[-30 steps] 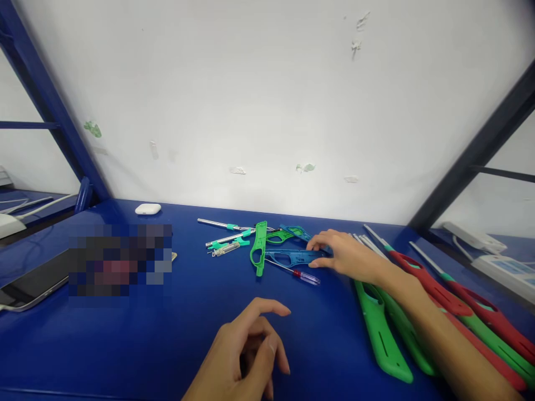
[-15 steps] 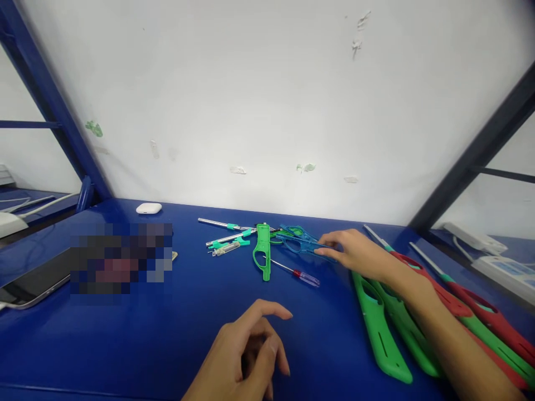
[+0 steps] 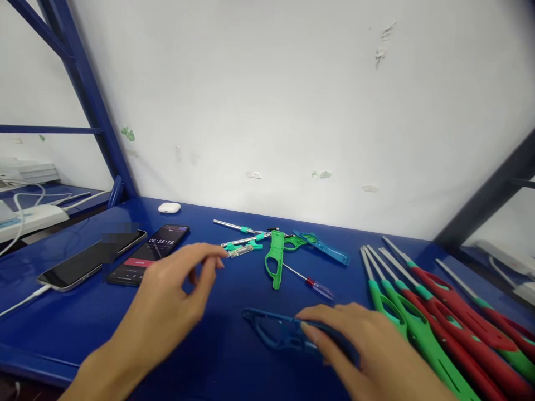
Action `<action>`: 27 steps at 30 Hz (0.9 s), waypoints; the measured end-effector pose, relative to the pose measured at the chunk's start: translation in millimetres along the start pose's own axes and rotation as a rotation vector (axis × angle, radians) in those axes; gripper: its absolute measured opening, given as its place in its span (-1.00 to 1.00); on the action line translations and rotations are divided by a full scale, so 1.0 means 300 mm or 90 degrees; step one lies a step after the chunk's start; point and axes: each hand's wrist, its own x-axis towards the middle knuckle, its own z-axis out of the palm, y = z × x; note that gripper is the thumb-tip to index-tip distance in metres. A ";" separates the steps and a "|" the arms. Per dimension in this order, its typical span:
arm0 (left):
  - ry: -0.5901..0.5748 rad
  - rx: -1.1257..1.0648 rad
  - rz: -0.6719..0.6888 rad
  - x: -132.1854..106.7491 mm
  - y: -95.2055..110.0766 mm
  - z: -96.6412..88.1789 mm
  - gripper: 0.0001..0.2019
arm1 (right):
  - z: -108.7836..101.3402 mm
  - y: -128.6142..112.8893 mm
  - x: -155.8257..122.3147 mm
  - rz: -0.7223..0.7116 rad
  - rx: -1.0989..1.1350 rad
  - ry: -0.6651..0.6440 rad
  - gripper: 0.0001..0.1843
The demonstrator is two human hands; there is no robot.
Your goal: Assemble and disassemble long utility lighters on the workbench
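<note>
- The blue shell (image 3: 276,333) lies low at the front of the desk (image 3: 217,356). Its right end is covered by the fingers of the right hand (image 3: 368,356), which is closed on it. Only that end is gripped, so the long free end could be levered out of the fingers or knocked on the desk if it is raised quickly.
- The left hand (image 3: 167,301) is held open with the fingers spread, above the desk, and nothing is held in it. It is nearest to the small parts (image 3: 239,251), which lie in a loose cluster, some touching. They look light, so they could be scattered or flicked toward the wall by a careless sweep of the fingers.
- The green shell (image 3: 275,259) lies just beside those parts. It could be dragged along if one of them is caught against it.
- The screwdriver (image 3: 312,282) lies between the green shell and the right hand. Being round, it could be set rolling by a brush from the shell's free end.
- The lighters (image 3: 422,320) are laid in a row just beside the right wrist. The row could be pushed out of line if the forearm is swung outward.
- A phone (image 3: 150,253) with a lit screen lies just left of the left hand. It could be nudged, or its screen touched, by a stray finger.
</note>
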 end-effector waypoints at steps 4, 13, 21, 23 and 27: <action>-0.047 0.206 -0.066 0.060 -0.142 -0.026 -0.66 | 0.136 0.012 -0.057 0.032 -0.031 0.003 -0.64; -0.188 0.310 -0.026 0.064 -0.243 0.009 -0.56 | 0.144 0.019 -0.113 -0.009 0.050 -0.093 -0.54; -0.221 0.305 0.043 0.040 -0.241 0.060 -0.48 | 0.179 0.034 -0.117 0.017 0.097 -0.075 -0.63; -0.236 0.296 0.063 0.025 -0.219 0.071 -0.47 | 0.183 0.034 -0.114 0.022 0.111 -0.067 -0.64; -0.324 0.261 0.117 -0.012 -0.165 0.085 -0.40 | 0.181 0.031 -0.114 0.017 0.115 -0.064 -0.66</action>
